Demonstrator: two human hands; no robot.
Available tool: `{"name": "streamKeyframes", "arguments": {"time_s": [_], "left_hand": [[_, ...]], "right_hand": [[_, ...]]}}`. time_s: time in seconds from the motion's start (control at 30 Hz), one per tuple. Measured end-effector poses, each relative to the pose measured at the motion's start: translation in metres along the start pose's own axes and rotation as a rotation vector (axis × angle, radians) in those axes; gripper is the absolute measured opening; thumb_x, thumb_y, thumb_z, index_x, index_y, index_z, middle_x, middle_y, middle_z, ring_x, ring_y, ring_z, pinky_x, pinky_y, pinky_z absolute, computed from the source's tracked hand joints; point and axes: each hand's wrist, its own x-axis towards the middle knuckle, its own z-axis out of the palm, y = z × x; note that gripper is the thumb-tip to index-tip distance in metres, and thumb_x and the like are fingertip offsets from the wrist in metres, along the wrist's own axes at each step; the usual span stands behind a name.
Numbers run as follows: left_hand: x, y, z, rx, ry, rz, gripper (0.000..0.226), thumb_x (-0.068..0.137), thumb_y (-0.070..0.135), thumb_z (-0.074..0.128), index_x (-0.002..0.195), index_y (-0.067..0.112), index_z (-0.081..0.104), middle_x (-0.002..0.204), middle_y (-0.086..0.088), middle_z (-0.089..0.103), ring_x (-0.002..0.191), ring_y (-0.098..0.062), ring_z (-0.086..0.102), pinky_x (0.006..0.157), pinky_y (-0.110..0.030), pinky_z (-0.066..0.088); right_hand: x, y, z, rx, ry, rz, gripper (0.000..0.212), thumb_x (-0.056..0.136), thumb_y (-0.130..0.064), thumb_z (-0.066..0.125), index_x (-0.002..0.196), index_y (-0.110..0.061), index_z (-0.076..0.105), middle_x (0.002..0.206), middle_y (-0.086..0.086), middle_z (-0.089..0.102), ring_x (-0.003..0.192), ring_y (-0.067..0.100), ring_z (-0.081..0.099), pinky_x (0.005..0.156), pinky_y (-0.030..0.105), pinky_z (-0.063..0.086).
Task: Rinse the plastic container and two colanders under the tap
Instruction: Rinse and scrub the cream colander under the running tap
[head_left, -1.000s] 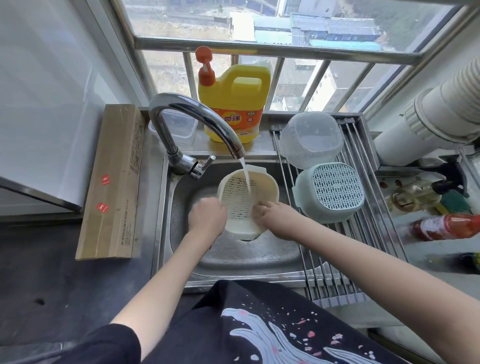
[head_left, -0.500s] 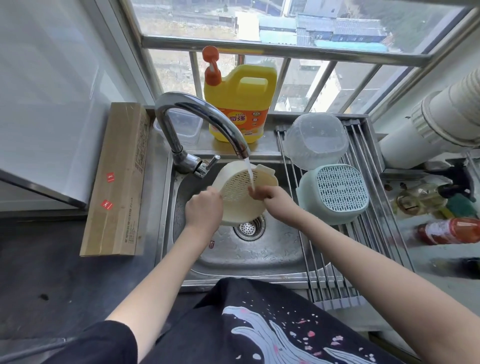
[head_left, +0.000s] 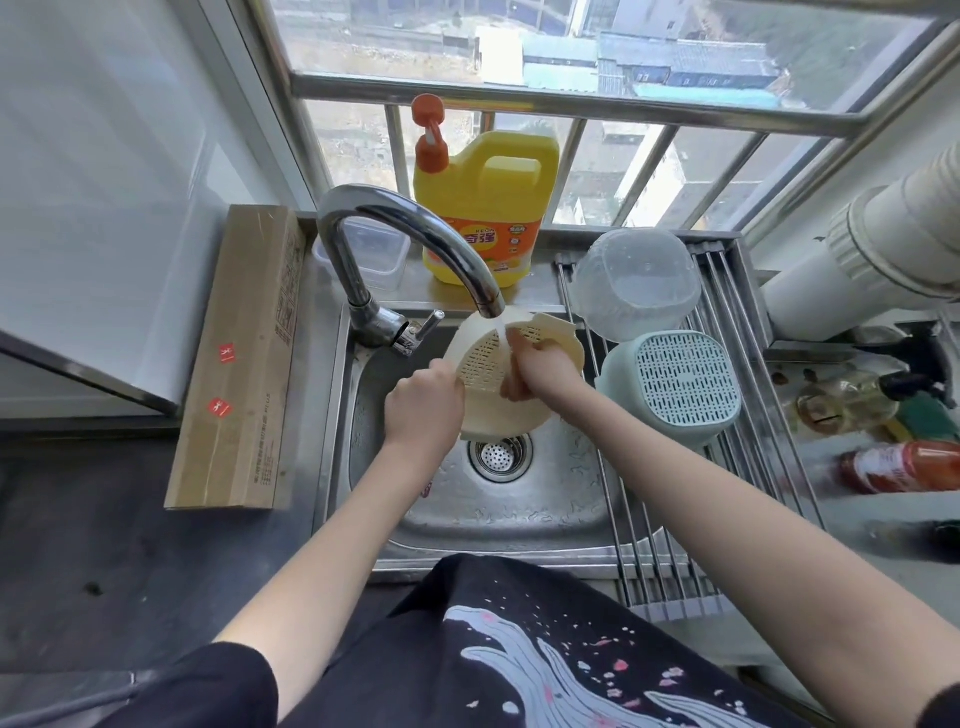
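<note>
Cream colander (head_left: 493, 395) held tilted under the running tap (head_left: 415, 234), over the sink (head_left: 545, 499).
Left hand (head_left: 423, 405): grip closed on its left rim. Right hand (head_left: 540, 371): fingers pressed inside. Green colander (head_left: 675, 384) and clear container (head_left: 636, 283) upturned on rack (head_left: 737, 467), right.

Daylight comes through a barred window (head_left: 571, 78) above the steel sink (head_left: 519, 499), with rooftops outside. A white wall (head_left: 104, 182) stands left; the dark desk (head_left: 78, 545) lies below it.
</note>
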Motion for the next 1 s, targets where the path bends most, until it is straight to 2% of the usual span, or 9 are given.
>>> {"name": "streamKeyframes", "arguments": {"time_s": [0.13, 0.27, 0.4, 0.5, 0.57, 0.63, 0.73, 0.87, 1.0], "left_hand": [[0.002, -0.004, 0.002, -0.030, 0.010, -0.029, 0.027, 0.099, 0.019, 0.035, 0.100, 0.000, 0.054, 0.100, -0.021, 0.067, 0.093, -0.039, 0.064, 0.064, -0.037, 0.043], [0.006, -0.002, 0.002, -0.078, 0.048, -0.020, 0.027, 0.100, 0.021, 0.036, 0.101, 0.000, 0.052, 0.099, -0.023, 0.067, 0.094, -0.041, 0.064, 0.069, -0.041, 0.048], [0.009, -0.006, 0.009, -0.019, 0.017, -0.004, 0.025, 0.101, 0.018, 0.034, 0.101, 0.001, 0.052, 0.099, -0.022, 0.068, 0.094, -0.039, 0.065, 0.068, -0.040, 0.049], [0.005, -0.012, 0.016, -0.121, 0.027, -0.050, 0.023, 0.100, 0.016, 0.035, 0.098, 0.000, 0.051, 0.095, -0.024, 0.067, 0.090, -0.041, 0.065, 0.060, -0.037, 0.042], [0.004, -0.008, 0.018, -0.206, 0.038, -0.060, 0.021, 0.099, 0.017, 0.039, 0.097, 0.000, 0.050, 0.093, -0.025, 0.066, 0.088, -0.041, 0.064, 0.062, -0.038, 0.042], [0.005, -0.001, 0.016, -0.258, 0.034, -0.055, 0.020, 0.098, 0.019, 0.042, 0.099, 0.000, 0.048, 0.095, -0.025, 0.065, 0.089, -0.043, 0.062, 0.066, -0.040, 0.043], [0.007, 0.004, 0.017, -0.217, 0.006, -0.027, 0.021, 0.098, 0.019, 0.043, 0.103, -0.001, 0.048, 0.099, -0.025, 0.064, 0.093, -0.043, 0.062, 0.069, -0.043, 0.042], [0.006, -0.005, 0.022, -0.441, 0.049, -0.172, 0.023, 0.099, 0.018, 0.039, 0.091, -0.001, 0.051, 0.088, -0.025, 0.064, 0.083, -0.042, 0.061, 0.063, -0.036, 0.043], [0.006, -0.008, 0.030, -0.618, -0.023, -0.258, 0.034, 0.099, 0.027, 0.034, 0.084, 0.003, 0.052, 0.081, -0.015, 0.063, 0.065, -0.033, 0.068, 0.055, -0.045, 0.056]], "right_hand": [[-0.001, 0.009, -0.003, -0.520, -0.080, -0.212, 0.027, 0.096, -0.020, 0.042, 0.105, -0.005, 0.063, 0.103, 0.013, 0.067, 0.097, 0.031, 0.062, 0.085, 0.044, 0.052], [-0.022, 0.043, 0.023, -1.220, -0.093, -0.385, 0.064, 0.086, -0.006, 0.050, 0.145, -0.001, 0.025, 0.146, 0.022, 0.033, 0.134, 0.037, 0.033, 0.110, 0.048, 0.031], [-0.033, 0.063, 0.030, -0.728, -0.406, -0.275, 0.068, 0.084, 0.000, 0.041, 0.149, -0.014, 0.025, 0.152, 0.009, 0.031, 0.137, 0.029, 0.033, 0.114, 0.040, 0.028], [-0.032, 0.062, 0.009, -0.534, -0.141, -0.256, 0.060, 0.081, 0.004, 0.042, 0.138, -0.015, 0.045, 0.137, 0.010, 0.052, 0.126, 0.028, 0.048, 0.106, 0.039, 0.038], [-0.027, 0.059, 0.011, -0.803, 0.035, -0.308, 0.059, 0.078, 0.002, 0.045, 0.136, -0.008, 0.042, 0.138, 0.014, 0.048, 0.130, 0.032, 0.040, 0.112, 0.039, 0.028], [-0.027, 0.055, 0.026, -0.953, -0.086, -0.314, 0.069, 0.079, -0.002, 0.045, 0.144, -0.005, 0.025, 0.151, 0.017, 0.027, 0.140, 0.037, 0.021, 0.116, 0.044, 0.011], [-0.036, 0.049, 0.039, -0.419, -0.304, -0.305, 0.075, 0.076, 0.005, 0.040, 0.147, -0.016, 0.028, 0.151, 0.005, 0.033, 0.136, 0.021, 0.032, 0.110, 0.032, 0.029], [-0.046, 0.051, 0.021, -0.082, 0.005, -0.276, 0.040, 0.077, 0.005, 0.043, 0.089, -0.015, 0.075, 0.089, 0.001, 0.073, 0.075, 0.006, 0.063, 0.072, 0.027, 0.051], [-0.047, 0.077, -0.008, -0.103, 0.273, -0.182, 0.025, 0.074, -0.023, 0.042, 0.062, -0.016, 0.062, 0.060, 0.005, 0.063, 0.062, 0.031, 0.063, 0.055, 0.048, 0.054]]}}
